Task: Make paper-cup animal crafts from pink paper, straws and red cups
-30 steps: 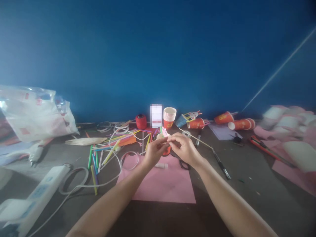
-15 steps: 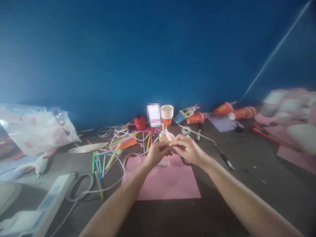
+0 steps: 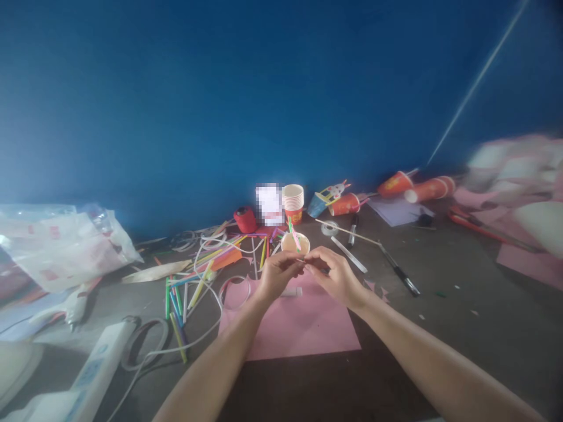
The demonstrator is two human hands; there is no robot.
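You bring your left hand [image 3: 281,273] and right hand [image 3: 333,272] fingertip to fingertip over the far edge of the pink sheet [image 3: 303,328]; both are drawn narrow, but I cannot tell whether they grip a small piece or the cup. The paper cup [image 3: 288,245], round-mouthed, shows just beyond that edge, its lower part hidden by your fingers, with a slim green-and-pink strip [image 3: 293,232] rising at its mouth. A knuckle pressing the light cup could tip it or dent its thin wall; a small piece could slip from such a fine pinch. Left of the sheet, the smooth, looped white cord [image 3: 152,353] could snag your forearm and drag the slender straws [image 3: 177,331]. On the sheet lies a pale, short cylinder [image 3: 292,292], liable to roll if nudged.
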